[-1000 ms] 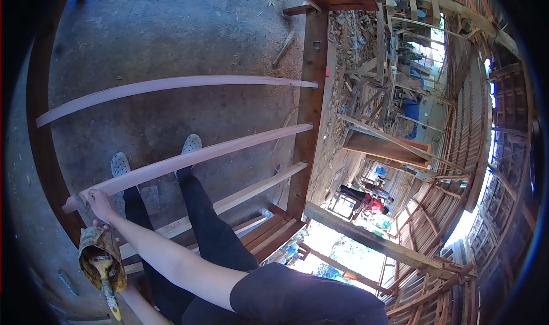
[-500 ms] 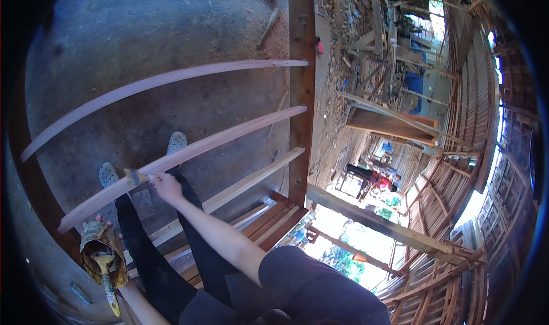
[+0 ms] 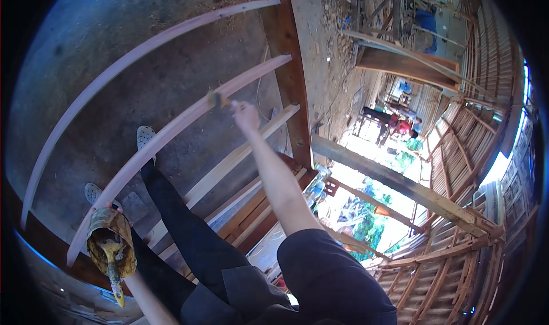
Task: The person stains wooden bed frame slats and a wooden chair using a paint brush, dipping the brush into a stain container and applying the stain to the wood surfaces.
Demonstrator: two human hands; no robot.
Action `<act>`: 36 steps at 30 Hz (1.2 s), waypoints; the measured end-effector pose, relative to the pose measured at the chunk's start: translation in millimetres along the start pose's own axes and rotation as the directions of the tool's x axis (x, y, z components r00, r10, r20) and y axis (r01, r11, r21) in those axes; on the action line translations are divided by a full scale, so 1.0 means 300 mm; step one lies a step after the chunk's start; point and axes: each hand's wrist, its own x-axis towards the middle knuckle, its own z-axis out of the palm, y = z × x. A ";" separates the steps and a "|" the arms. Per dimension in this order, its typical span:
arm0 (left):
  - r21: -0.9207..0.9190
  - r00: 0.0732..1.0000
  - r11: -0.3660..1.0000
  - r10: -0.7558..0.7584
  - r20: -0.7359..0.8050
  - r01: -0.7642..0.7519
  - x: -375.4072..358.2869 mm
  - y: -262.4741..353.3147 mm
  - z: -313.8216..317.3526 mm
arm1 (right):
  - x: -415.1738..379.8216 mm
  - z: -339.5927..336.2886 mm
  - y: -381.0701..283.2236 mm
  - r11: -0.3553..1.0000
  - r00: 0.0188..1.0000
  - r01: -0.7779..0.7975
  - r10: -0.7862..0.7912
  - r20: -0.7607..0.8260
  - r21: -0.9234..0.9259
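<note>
My right hand (image 3: 246, 117) is closed round the handle of a paintbrush (image 3: 218, 100), whose bristles touch a long pale wooden strip (image 3: 166, 136). At the lower left my left hand (image 3: 117, 206) holds a stained brown container (image 3: 110, 225), its fingers mostly hidden behind it. A second brush with a yellow handle (image 3: 118, 290) rests in the container's mouth. The strip spans between dark brown boards, its right end meeting one dark board (image 3: 289, 62).
Another pale strip (image 3: 103, 90) lies beyond, and a further one (image 3: 240, 153) is nearer my legs. My shoes (image 3: 145, 136) stand on the concrete floor. A thick beam (image 3: 394, 179) and people (image 3: 394, 122) are at the right.
My right hand and its brush have moved along the strip toward its right end. The container has shifted slightly right, and the whole view has tilted and shifted.
</note>
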 end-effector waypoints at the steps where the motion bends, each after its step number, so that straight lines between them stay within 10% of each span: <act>1: 0.010 0.999 0.999 -0.045 0.017 0.045 0.035 -0.023 0.002 | 0.068 -0.043 0.044 0.986 0.991 0.024 -0.045 -0.129 -0.163; 4: 0.026 0.999 0.998 0.051 0.001 -0.051 0.124 -0.141 0.191 | 0.221 -0.190 0.092 0.897 0.970 -0.068 -0.044 -0.239 -0.438; 14: 0.143 0.999 0.990 0.006 -0.033 -0.001 0.173 -0.166 0.204 | 0.154 -0.078 0.049 0.948 0.975 0.116 -0.165 -0.146 -0.297; 24: 0.269 1.000 0.963 0.006 -0.024 0.001 -0.006 0.102 0.059 | -0.573 0.345 -0.286 0.945 0.943 0.288 -0.309 -0.125 -0.157; 28: 0.029 0.987 1.000 -0.004 0.163 0.000 -0.176 0.272 0.078 | -0.958 0.572 -0.467 0.917 0.919 0.371 -0.385 -0.086 -0.146; 36: -0.121 0.999 0.993 0.004 0.039 0.000 -0.580 0.684 0.169 | -1.575 0.747 -0.859 0.945 0.886 0.276 -0.321 0.335 0.176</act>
